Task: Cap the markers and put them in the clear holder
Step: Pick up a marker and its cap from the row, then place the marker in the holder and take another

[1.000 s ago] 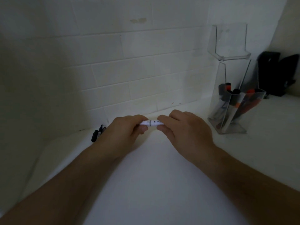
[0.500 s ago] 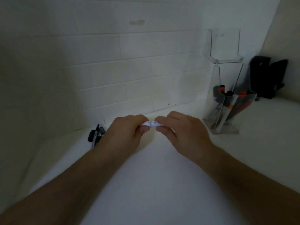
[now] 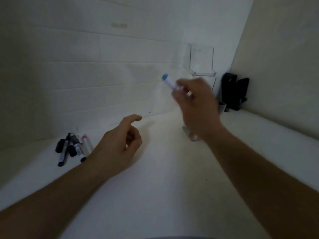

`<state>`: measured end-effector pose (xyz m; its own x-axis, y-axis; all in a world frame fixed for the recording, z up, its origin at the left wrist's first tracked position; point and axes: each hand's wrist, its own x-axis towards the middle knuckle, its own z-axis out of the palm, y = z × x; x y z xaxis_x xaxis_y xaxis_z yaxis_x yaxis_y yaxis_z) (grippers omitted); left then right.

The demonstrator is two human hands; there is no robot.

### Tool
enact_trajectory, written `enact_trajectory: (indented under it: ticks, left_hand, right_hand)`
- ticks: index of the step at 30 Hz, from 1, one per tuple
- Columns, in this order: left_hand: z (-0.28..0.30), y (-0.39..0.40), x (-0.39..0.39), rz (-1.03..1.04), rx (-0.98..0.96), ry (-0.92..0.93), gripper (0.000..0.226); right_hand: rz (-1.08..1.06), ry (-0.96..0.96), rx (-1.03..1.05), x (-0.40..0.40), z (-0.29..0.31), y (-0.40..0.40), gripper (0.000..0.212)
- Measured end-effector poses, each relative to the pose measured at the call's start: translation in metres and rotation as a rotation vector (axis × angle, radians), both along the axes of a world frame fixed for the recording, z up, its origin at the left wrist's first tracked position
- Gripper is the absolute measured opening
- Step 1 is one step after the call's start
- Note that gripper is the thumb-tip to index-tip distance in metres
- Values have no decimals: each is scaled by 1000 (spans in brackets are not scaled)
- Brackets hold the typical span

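My right hand [image 3: 195, 102] is raised in front of the clear holder [image 3: 202, 62] and grips a white marker with a blue end cap [image 3: 168, 81], which points up and to the left. The hand is motion-blurred and hides most of the holder's lower part. My left hand [image 3: 120, 144] hangs above the white counter with its fingers loosely curled, holding nothing. Left of it, several loose markers [image 3: 72, 147] lie in a small pile on the counter near the tiled wall; most are black and one has a pink end.
A black object [image 3: 234, 91] stands in the back right corner beside the holder. The white tiled wall [image 3: 86, 75] runs along the back. The white counter [image 3: 164, 187] stretches toward me between my arms.
Both hands held the marker together at the counter's middle. Now the left hand has let go, and the right hand has lifted the marker up and right toward the holder. The camera view shifted.
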<state>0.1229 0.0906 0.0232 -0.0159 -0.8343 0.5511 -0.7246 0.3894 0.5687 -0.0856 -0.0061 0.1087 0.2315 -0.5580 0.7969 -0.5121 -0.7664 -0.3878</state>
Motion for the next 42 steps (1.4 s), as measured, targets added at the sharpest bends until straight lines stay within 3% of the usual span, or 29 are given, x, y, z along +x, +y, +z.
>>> enact_trajectory:
  ticks: [3,6,10,14,19,24,29,34,37,42]
  left_hand:
    - [-2,-2,-1,-25,32,-83,49]
    - [-8,-2,-6,-68,28,-194,38]
    - [-19,0,-13,-160,-19,-382,30]
    - [-21,-2,-9,-127,-67,-363,29]
    - [-24,-3,-9,-140,-76,-403,26]
    - [-24,-3,-10,-133,-75,-409,25]
    - [-24,-2,-9,-131,-73,-408,27]
    - [-24,-2,-10,-149,-87,-411,27]
    - [-24,-2,-9,-158,-88,-409,26]
    - [-10,3,-2,-181,-138,-419,17]
  right_hand:
    - [-68,-175,-44,-33,48,-10,16]
    - [-150,-188,46,-61,67,-26,9]
    - [-258,30,259,-76,42,-48,23]
    - [-309,131,257,-75,17,-60,52]
    - [-365,332,240,-73,0,-63,34]
    - [-451,612,216,-72,1,-64,39]
    - [-367,293,48,-76,-10,-69,37]
    - [-410,381,-5,-81,-33,-72,44]
    - [-441,349,31,-77,-30,-72,53]
    - [-426,197,-57,-41,-24,-33,43]
